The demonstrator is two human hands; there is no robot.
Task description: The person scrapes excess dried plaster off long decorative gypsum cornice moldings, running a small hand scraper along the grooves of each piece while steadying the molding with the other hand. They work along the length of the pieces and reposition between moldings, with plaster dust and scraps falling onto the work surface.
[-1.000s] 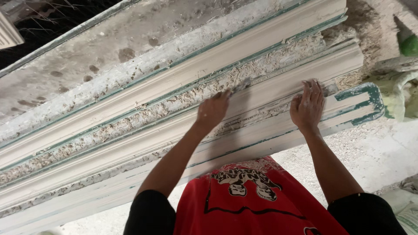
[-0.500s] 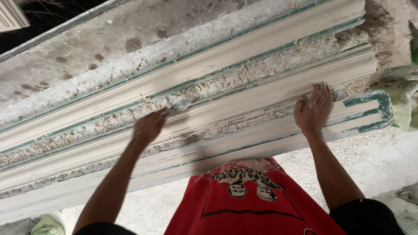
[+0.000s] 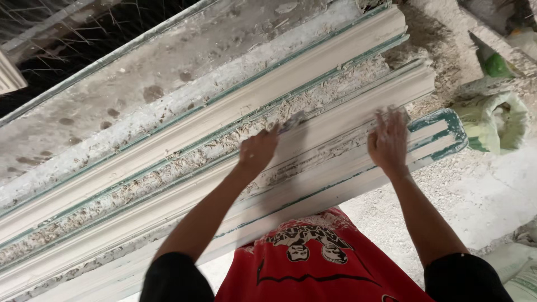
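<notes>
two of your hands are in view, and under them run two long white moulding lengths side by side, with one rough, crumbly channel between them. your left hand (image 3: pixel 258 150) reaches up from a forearm that slants in from the lower left; its fingers (image 3: pixel 267 136) are curled shut around a small flat blade (image 3: pixel 293 121), whose tip pokes out just past your knuckles and touches the near moulding (image 3: pixel 358 109) at its upper edge, right beside the crumbly channel (image 3: pixel 184 159). your right hand (image 3: pixel 388 142) is spread flat, fingers (image 3: pixel 381 120) apart and pointing up the slope, palm pressed on the same moulding; it holds nothing. the far moulding (image 3: pixel 235 103) lies beyond the fingertips of both hands, well clear of them. just past your right fingertips, to their outer side, the green-edged end of the form (image 3: pixel 447 128) sticks out. further out from that hand sits one pale sack (image 3: pixel 498 120) on the dusty floor (image 3: pixel 492 190). below both wrists your red shirt (image 3: pixel 313 268) fills the near edge.
</notes>
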